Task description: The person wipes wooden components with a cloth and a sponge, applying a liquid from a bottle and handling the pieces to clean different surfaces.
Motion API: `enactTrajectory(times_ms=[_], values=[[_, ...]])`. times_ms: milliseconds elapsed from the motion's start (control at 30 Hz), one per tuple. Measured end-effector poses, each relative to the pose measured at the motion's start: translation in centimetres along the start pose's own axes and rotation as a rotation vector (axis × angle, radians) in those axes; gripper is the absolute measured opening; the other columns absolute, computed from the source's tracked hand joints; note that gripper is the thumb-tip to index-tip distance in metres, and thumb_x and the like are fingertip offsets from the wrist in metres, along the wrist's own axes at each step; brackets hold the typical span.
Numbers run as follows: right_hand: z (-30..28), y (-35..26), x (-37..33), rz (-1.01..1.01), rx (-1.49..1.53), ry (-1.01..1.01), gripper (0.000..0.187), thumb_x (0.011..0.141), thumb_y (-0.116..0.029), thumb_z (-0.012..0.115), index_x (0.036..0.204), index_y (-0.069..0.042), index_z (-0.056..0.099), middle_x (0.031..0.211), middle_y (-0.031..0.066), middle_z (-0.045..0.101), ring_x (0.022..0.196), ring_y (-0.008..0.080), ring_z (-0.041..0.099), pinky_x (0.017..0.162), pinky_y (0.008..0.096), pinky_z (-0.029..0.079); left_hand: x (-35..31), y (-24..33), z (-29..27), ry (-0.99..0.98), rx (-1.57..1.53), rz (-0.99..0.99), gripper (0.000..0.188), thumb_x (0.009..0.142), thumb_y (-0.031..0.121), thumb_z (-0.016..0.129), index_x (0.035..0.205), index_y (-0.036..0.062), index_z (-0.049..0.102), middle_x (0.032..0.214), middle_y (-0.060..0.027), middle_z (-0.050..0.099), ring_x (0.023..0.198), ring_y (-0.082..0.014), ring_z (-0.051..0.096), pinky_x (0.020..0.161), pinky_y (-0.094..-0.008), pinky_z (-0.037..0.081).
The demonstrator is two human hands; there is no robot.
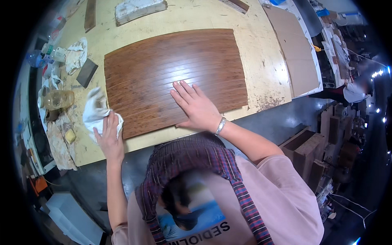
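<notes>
A wide brown wooden panel (175, 61) with grooves running along it lies flat in front of me, shiny where light falls on it. My right hand (195, 106) rests palm down near the panel's front edge, its fingers stretched out. At the panel's front left corner, my left hand (109, 139) presses on a crumpled white cloth (96, 110). Part of that cloth sticks up beyond the fingertips and is a little blurred. A dark flat block (87, 73) lies just past the cloth, to the left of the panel.
The pale yellow worktable (261, 69) bears a clear jar (59, 99), plastic bottles (36, 59), another stained cloth (76, 55) and a small yellow sponge-like piece (70, 136) on the left. A white block (141, 10) lies at the back. Cardboard (294, 49) covers the right side; another person (355, 92) stands far right.
</notes>
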State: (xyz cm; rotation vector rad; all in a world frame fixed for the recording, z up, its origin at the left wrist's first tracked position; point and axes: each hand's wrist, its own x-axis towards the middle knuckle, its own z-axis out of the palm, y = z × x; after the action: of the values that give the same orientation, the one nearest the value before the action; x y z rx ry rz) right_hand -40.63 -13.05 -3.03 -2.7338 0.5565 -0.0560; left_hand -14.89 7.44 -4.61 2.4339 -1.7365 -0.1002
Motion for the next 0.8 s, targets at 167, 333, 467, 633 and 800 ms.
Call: enactTrajectory(times_ms=[167, 333, 467, 633, 800], values=[[0.4, -0.5, 0.3, -0.038, 0.02, 0.067, 0.106, 0.066, -0.05, 0.079, 0.147, -0.003, 0.03, 0.155, 0.019, 0.027, 0.142, 0.0352, 0.028, 0.114, 0.0508, 0.027, 3.3, 8.9, 1.4, -0.002, -0.232, 0.206, 0.053, 0.089, 0.011, 0.052, 0.142, 0.0103, 0.047, 0.148, -0.0061, 0.045, 0.14, -0.021, 0.037, 0.117, -0.0569, 0.009], [-0.2, 0.2, -0.1, -0.006, 0.014, 0.075, 0.103, 0.067, -0.049, 0.079, 0.146, -0.002, 0.032, 0.154, 0.019, 0.028, 0.142, 0.034, 0.028, 0.114, 0.0502, 0.027, 1.9, 0.7, -0.9, -0.061, -0.025, 0.089, 0.051, 0.089, 0.019, 0.058, 0.14, 0.0166, 0.05, 0.147, 0.0011, 0.047, 0.14, -0.0268, 0.037, 0.116, -0.0585, 0.006], [-0.1, -0.1, 0.2, -0.046, 0.031, 0.077, 0.102, 0.068, -0.049, 0.078, 0.146, -0.002, 0.033, 0.154, 0.0188, 0.028, 0.142, 0.0344, 0.028, 0.114, 0.0501, 0.027, 3.7, 5.8, 0.5, 0.025, -0.189, 0.127, 0.055, 0.087, 0.015, 0.058, 0.141, 0.0136, 0.048, 0.147, 0.0002, 0.047, 0.141, -0.0283, 0.034, 0.116, -0.0588, 0.011], [-0.1, 0.2, -0.1, -0.015, 0.043, 0.073, 0.102, 0.068, -0.05, 0.078, 0.146, -0.003, 0.032, 0.155, 0.0181, 0.028, 0.142, 0.0345, 0.027, 0.114, 0.0499, 0.027, 5.0, 4.7, -1.5, -0.082, -0.003, 0.267, 0.049, 0.085, 0.022, 0.065, 0.133, 0.0174, 0.058, 0.146, 0.004, 0.048, 0.141, -0.0269, 0.035, 0.115, -0.0568, 0.014], [0.2, 0.0, -0.2, -0.016, 0.02, 0.019, 0.105, 0.07, -0.053, 0.076, 0.149, -0.004, 0.028, 0.157, 0.0169, 0.023, 0.145, 0.0322, 0.023, 0.117, 0.048, 0.023, 3.7, 3.7, -1.0, -0.029, -0.108, 0.134, 0.049, 0.085, 0.01, 0.061, 0.133, 0.0151, 0.056, 0.147, 0.0034, 0.047, 0.141, -0.0286, 0.034, 0.114, -0.06, 0.013]])
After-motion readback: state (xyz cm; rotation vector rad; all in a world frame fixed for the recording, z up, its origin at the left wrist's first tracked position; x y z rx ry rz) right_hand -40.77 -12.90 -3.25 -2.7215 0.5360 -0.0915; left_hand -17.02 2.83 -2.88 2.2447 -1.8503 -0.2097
